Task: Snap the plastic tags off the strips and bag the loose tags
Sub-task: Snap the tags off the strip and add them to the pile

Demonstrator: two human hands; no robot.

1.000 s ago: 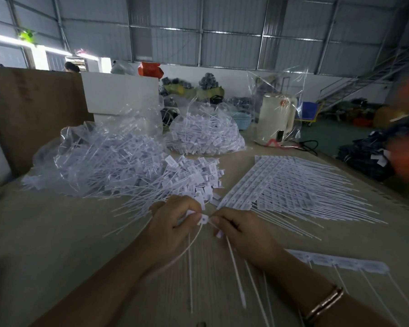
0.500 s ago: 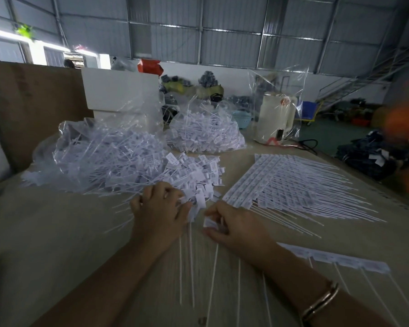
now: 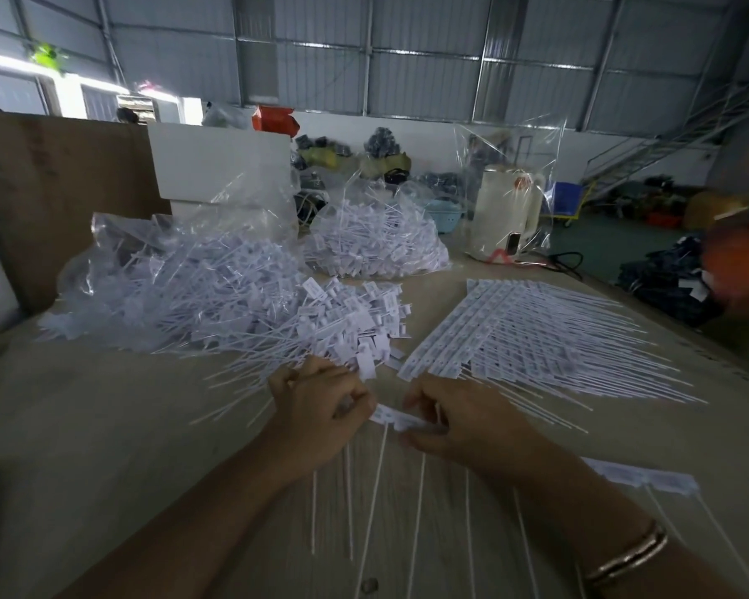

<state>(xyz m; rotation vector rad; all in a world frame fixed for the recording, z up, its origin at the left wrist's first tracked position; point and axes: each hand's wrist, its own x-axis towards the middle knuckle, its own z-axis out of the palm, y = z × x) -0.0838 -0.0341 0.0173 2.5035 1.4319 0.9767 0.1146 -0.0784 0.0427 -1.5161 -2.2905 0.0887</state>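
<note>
Both hands low at the near edge of the wooden tabletop [image 3: 104, 425], working one short strip of tags [image 3: 396, 418] between them. Left hand [image 3: 316, 419] curled tight, thumb and fingers pinching the strip's left end, with what look like a few loose tags bunched in the same fist. Right hand [image 3: 463, 419] pinching the right end, fingers folded under, bracelet [image 3: 630, 555] showing at the wrist. Thin tails [image 3: 375, 490] trailing back toward the body, fanned across the wood. Best played, by the look of it, with the pinches close on either side of one joint, a short twist rather than a pull, tails kept free of the fingers so nothing tangles, then the freed tag dropped left. Heap of loose tags [image 3: 342, 322] just beyond the left knuckles, spilling from the mouth of a clear plastic bag [image 3: 156, 278] already well filled. Second filled bag [image 3: 372, 244] further back, centre. Stack of unbroken strips [image 3: 515, 330] fanned out to the right, tails pointing away; another strip [image 3: 641, 477] lying past the right forearm. Plenty left to snap, on that showing. Behind, a white box [image 3: 221, 166], a pale kettle-like jug [image 3: 504, 209] wrapped in clear film, a black cable beside it. Dim warehouse beyond: corrugated metal walls [image 3: 429, 58], a staircase [image 3: 649, 153] at right, bright window strip at left, dark bundles on the green floor, an orange blur at the right edge too smeared to name.
</note>
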